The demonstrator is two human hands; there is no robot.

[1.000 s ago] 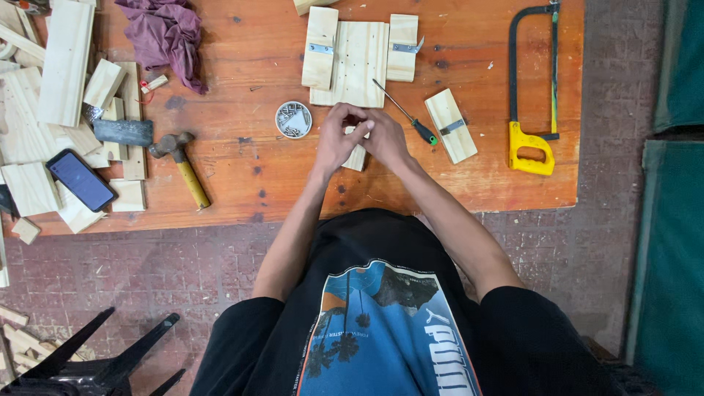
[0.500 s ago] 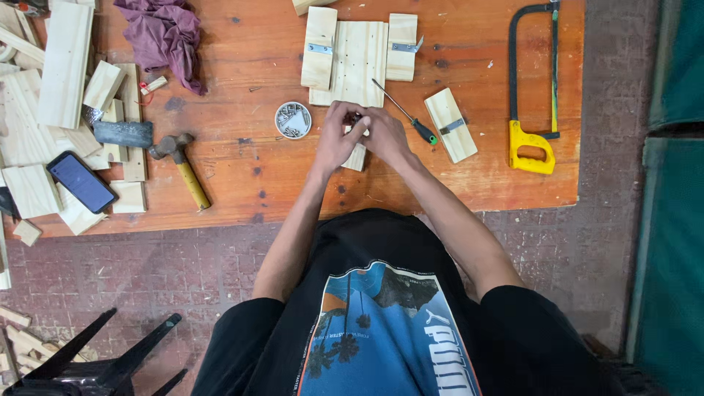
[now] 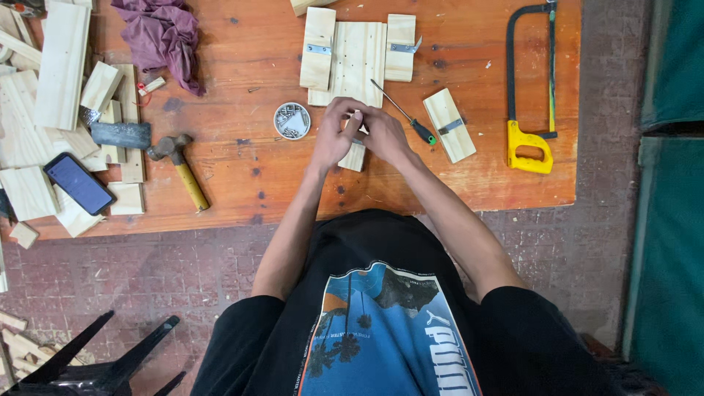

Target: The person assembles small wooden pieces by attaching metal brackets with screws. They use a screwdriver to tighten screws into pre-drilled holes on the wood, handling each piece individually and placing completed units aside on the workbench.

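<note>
2 hands joined over a small wood block (image 3: 355,155) near the desk's (image 3: 242,183) front edge: left hand (image 3: 335,136) and right hand (image 3: 383,136) touching at the fingertips, pinched on something too small to make out, grip nearly closed. Block lying flat beneath them, partly covered. Just right, a screwdriver (image 3: 405,116) and a short board with a metal bracket (image 3: 450,135). Just left, a round tin of screws (image 3: 292,121). Beyond, 3 hinged boards (image 3: 358,53). Farther off, a hammer (image 3: 180,167), phone (image 3: 78,183), purple rag (image 3: 163,35) and yellow-handled hacksaw (image 3: 531,84).
</note>
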